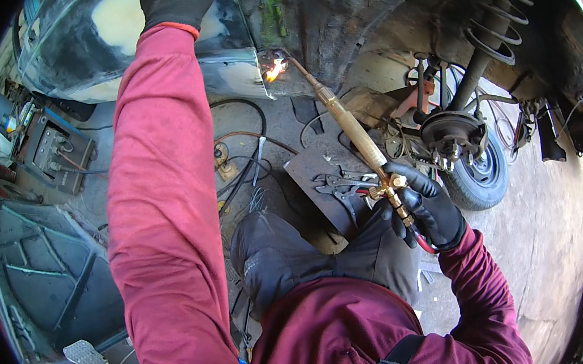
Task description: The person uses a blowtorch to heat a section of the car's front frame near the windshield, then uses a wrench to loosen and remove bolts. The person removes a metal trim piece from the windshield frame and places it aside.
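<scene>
Workshop floor under a stripped car body | step, as I judge: heating the panel edge [272,86] with flame [276,69] | my right hand [426,209] clamped on the torch [354,130] below that edge | left hand [174,0] pressed flat above it | next: steady tip.

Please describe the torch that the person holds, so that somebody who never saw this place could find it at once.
Start at the car body overhead, with the coil spring at the right. Below its lower edge burns a small orange flame. From there the brass torch slants down to the gloved right hand; nothing else nearby is long and golden.
</scene>
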The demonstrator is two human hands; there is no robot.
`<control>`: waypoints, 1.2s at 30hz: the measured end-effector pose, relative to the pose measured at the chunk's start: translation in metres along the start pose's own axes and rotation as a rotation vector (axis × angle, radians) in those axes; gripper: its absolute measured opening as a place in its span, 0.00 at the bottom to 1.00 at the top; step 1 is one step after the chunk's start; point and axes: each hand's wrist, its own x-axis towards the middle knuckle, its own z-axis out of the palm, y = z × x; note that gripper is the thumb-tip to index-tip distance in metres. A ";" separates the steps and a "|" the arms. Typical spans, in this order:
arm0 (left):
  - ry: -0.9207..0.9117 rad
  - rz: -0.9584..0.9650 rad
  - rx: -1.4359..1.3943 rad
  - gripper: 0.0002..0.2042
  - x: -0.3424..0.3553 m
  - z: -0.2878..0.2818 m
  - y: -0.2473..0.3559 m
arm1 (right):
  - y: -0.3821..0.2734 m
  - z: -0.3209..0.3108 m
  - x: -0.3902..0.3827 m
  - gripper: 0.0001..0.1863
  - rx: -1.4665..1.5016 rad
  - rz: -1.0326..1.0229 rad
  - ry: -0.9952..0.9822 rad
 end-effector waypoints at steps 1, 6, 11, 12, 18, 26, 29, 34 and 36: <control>-0.014 -0.014 -0.002 0.45 0.000 0.000 0.000 | 0.001 0.000 -0.001 0.34 0.010 -0.003 -0.001; -0.011 -0.016 0.010 0.45 0.001 0.002 0.000 | 0.002 -0.001 -0.005 0.35 -0.011 -0.006 0.002; -0.005 -0.019 -0.033 0.45 0.000 0.002 0.000 | 0.000 0.000 -0.002 0.34 0.009 0.027 -0.006; -0.001 -0.017 -0.042 0.45 -0.001 0.002 0.000 | 0.000 0.001 -0.001 0.34 0.006 0.025 -0.001; -0.019 -0.042 -0.055 0.44 0.000 0.000 0.001 | 0.001 0.003 0.003 0.33 -0.014 0.000 -0.008; 0.016 -0.025 -0.050 0.44 0.000 0.002 0.000 | 0.003 0.002 0.001 0.33 0.001 0.007 -0.004; 0.033 -0.012 -0.023 0.44 0.000 0.003 0.000 | 0.004 0.001 0.000 0.33 -0.003 0.011 0.001; 0.005 -0.030 -0.048 0.44 0.000 0.001 0.002 | 0.003 0.002 -0.001 0.33 -0.002 0.020 0.008; 0.005 -0.024 -0.055 0.44 0.000 0.000 0.002 | 0.003 0.002 0.000 0.33 0.001 0.020 0.008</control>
